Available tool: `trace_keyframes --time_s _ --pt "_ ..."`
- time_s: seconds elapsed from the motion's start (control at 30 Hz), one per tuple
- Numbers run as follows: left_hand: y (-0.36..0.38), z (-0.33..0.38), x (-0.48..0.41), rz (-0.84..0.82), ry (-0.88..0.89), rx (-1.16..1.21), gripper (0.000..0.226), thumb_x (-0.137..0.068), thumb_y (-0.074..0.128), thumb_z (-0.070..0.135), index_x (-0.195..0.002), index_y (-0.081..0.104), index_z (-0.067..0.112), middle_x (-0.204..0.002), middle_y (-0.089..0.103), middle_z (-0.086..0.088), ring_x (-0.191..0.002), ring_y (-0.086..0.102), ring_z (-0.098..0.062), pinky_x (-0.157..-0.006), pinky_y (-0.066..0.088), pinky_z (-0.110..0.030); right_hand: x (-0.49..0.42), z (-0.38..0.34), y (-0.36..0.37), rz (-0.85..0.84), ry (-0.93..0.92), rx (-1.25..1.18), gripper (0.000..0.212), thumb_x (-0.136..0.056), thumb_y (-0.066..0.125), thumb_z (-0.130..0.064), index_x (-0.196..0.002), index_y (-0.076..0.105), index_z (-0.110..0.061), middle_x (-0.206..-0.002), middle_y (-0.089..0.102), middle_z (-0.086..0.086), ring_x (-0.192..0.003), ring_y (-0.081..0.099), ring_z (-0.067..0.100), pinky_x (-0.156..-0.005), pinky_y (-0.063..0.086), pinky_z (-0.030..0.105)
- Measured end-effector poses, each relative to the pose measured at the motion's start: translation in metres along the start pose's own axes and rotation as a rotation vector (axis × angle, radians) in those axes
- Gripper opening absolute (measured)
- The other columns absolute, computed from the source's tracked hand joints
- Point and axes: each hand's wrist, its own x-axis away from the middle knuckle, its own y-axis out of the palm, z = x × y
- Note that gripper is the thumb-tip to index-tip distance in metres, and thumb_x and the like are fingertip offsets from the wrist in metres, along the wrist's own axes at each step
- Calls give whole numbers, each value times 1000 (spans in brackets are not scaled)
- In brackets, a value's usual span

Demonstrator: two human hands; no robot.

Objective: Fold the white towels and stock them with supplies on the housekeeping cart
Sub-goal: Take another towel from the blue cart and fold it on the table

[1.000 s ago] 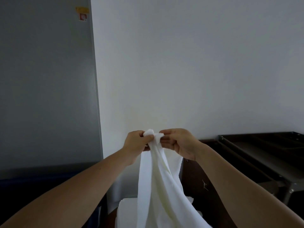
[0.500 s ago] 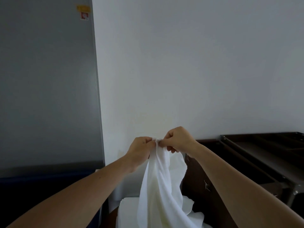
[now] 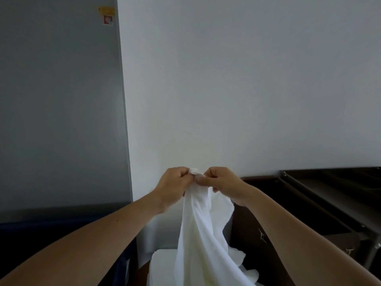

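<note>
Pinching a towel [image 3: 198,234] side by side, the left hand [image 3: 175,186] and right hand [image 3: 223,182] dangle it unfolded below; folding and stocking the cart [image 3: 321,182] likely remain.

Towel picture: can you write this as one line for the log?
white towel: hangs bunched, not yet folded | left hand: pinches its top edge | right hand: pinches top edge beside left | dark cart: right side, untouched

The limp white cloth towel [image 3: 198,234] ran off the bottom edge; its top hem was mostly buried inside my left hand [image 3: 175,186] and right hand [image 3: 224,182].
</note>
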Motion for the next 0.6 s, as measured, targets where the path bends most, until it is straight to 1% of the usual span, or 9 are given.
trace_keyframes --time_s 0.1,0.17,0.23,0.27,0.37,0.43,0.47,0.53,0.6 --pt "-6 28 -21 137 34 35 22 -95 53 13 -92 68 -3 -90 65 -23 -82 61 -32 -86 51 -65 0 -6 2 13 -20 -274 22 -92 70 -26 -95 58 -8 -84 67 0 -80 65 13 -75 52 29" --pt "-16 59 -46 214 103 51 23 -95 51 11 -89 65 -6 -78 58 -12 -76 53 -24 -80 52 -60 -7 -31 -8 126 -63 -355 19 -94 68 -23 -88 57 -8 -80 62 4 -73 60 18 -71 50 32" --pt "-27 98 -74 286 211 40 25 -96 51 13 -79 66 3 -71 57 -2 -70 51 -18 -65 47 -46 -18 -73 -26 323 -170 -347 24 -92 70 -22 -75 56 -12 -71 54 5 -67 49 21 -67 42 37" --pt "-31 118 -87 320 270 37 26 -98 51 16 -77 67 11 -71 59 2 -68 51 -16 -64 45 -38 -23 -97 -36 415 -254 -335 26 -90 72 -22 -71 57 -14 -67 54 3 -63 48 18 -62 41 36" --pt "-40 167 -116 443 416 21 28 -100 49 21 -75 62 22 -71 59 9 -61 51 -5 -52 39 -15 -30 -147 -58 516 -419 -348 13 -81 76 -31 -81 67 -21 -69 68 -9 -61 62 10 -55 52 26" --pt "-49 177 -128 499 423 -25 26 -100 46 19 -78 60 19 -72 57 9 -62 49 -4 -49 36 -15 -31 -134 -56 503 -289 -225 18 -86 72 -33 -76 66 -21 -64 66 -10 -58 62 12 -54 49 25" --pt "-55 176 -133 501 396 -61 25 -99 45 17 -80 60 16 -74 57 7 -65 50 -6 -52 36 -19 -28 -119 -50 447 -159 -127 30 -92 67 -33 -68 60 -18 -58 59 -7 -56 54 15 -54 42 25" --pt "-65 165 -139 486 326 -148 25 -98 43 12 -79 60 13 -74 55 4 -69 49 -12 -54 36 -24 -23 -93 -41 285 18 -9 39 -99 58 -34 -67 53 -14 -63 49 3 -61 46 18 -59 35 27" --pt "-73 157 -144 487 263 -150 24 -97 44 10 -82 63 10 -80 58 -1 -75 52 -17 -58 38 -26 -22 -102 -49 390 -41 -31 41 -100 57 -33 -63 50 -15 -61 47 0 -57 44 14 -54 33 26"
